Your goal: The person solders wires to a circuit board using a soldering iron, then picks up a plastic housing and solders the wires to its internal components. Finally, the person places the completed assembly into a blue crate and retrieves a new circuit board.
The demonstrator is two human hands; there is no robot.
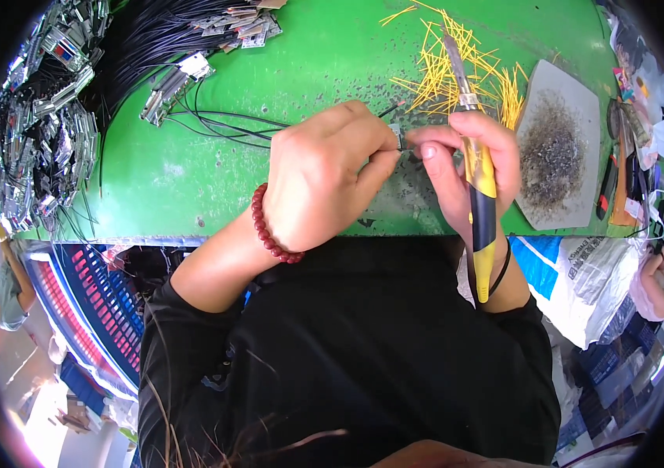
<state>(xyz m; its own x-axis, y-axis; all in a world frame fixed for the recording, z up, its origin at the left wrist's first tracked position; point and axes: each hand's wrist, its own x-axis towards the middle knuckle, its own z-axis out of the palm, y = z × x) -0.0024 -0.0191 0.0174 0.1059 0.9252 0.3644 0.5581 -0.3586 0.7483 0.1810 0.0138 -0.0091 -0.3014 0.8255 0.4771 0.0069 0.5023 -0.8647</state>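
My left hand (320, 168), with a red bead bracelet at its wrist, pinches the end of a thin black cable (230, 117) over the front part of the green table. In my right hand (496, 152) is a yellow and black soldering iron (484, 199), its metal shaft pointing away from me across some yellow wires (437, 66). The right thumb and forefinger also come together close to the left fingertips, by the cable end. A small light piece shows between the two hands, too small to make out, and the fingers partly hide the cable end.
Bundles of black cables (152, 39) with silver metal connectors (47, 148) are heaped at the left. A grey board (554, 82) with dark crumbs lies at the right. Tools and small bags crowd the table's right edge. Baskets (102, 304) stand below left; other people are at both sides.
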